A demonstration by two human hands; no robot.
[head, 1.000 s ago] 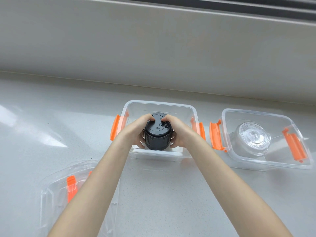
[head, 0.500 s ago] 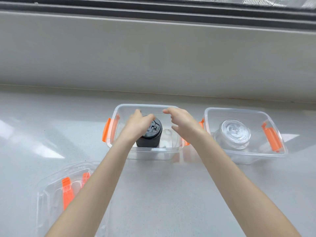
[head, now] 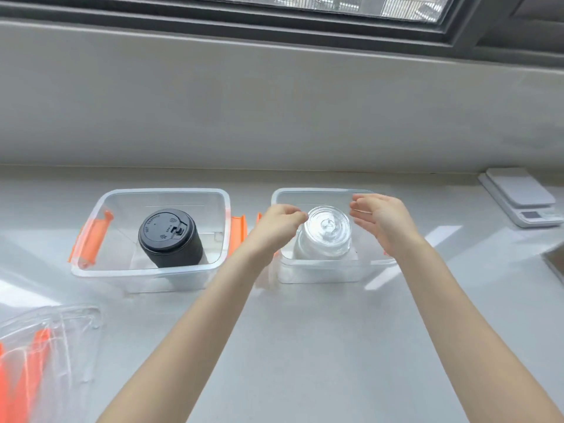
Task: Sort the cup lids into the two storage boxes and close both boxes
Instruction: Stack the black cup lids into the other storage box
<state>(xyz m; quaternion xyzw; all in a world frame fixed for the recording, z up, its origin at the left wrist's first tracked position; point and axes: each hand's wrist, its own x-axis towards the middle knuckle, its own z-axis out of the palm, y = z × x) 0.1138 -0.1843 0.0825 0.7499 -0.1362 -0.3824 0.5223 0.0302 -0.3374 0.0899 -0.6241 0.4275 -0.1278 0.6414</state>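
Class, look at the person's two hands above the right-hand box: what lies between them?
In the head view, the clear lid stack stands between the left hand and right hand.

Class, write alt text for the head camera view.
Two hands, left and right, flank clear lids in the right box; black lids sit in the left box. Neither box is closed.

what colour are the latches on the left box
Orange latches, clearest in the head view.
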